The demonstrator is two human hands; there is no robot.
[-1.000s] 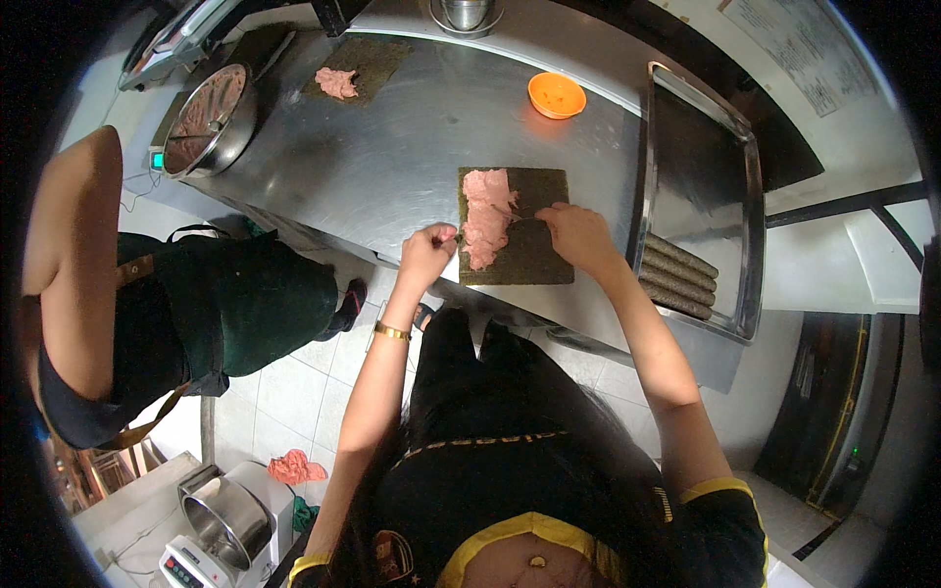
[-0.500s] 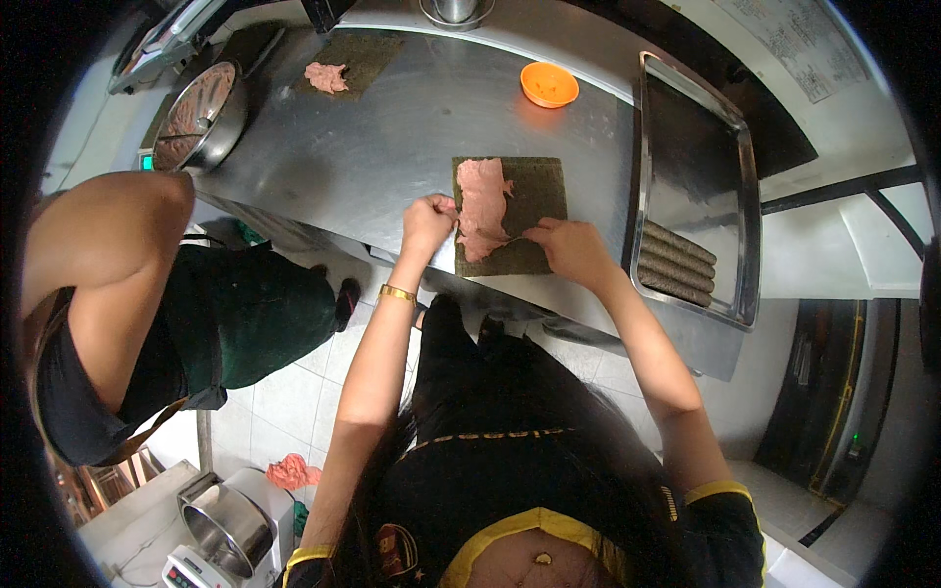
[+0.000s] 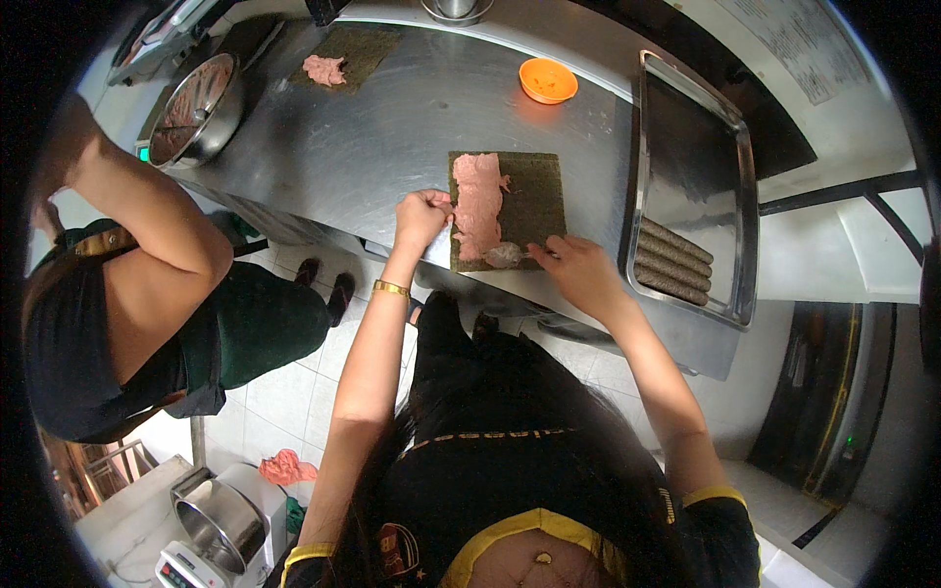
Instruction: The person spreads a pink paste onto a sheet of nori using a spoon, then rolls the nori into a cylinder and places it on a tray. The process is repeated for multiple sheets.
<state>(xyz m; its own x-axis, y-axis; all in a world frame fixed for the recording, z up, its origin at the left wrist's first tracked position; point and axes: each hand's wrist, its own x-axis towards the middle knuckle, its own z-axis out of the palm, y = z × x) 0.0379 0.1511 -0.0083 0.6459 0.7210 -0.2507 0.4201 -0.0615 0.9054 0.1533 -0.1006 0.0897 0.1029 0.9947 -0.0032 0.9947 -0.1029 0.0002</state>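
A dark green seaweed sheet [image 3: 536,201] lies flat near the table's front edge. Pink paste [image 3: 477,204] covers its left part as an upright band, with a small ragged bit sticking out to the right. My left hand [image 3: 421,221] is closed, its fingertips pinching at the sheet's left edge. In my right hand [image 3: 585,276], at the lower right of the sheet, is a spoon [image 3: 504,255]. Its rounded, paste-smeared bowl rests by the lower end of the pink band. Part of the handle is hidden by my fingers.
An orange bowl [image 3: 547,81] stands beyond the sheet. To the right, a metal tray [image 3: 642,167] holds several dark rolls [image 3: 674,263]. At the far left are another sheet with paste [image 3: 324,70] and a steel bowl [image 3: 227,113]. A co-worker [image 3: 186,294] stands at my left.
The spoon's bowl now shows flat by the paste's lower end, where the pink edge is straighter. My right hand shifted slightly right and down. The co-worker's arm swung left and away from the table.
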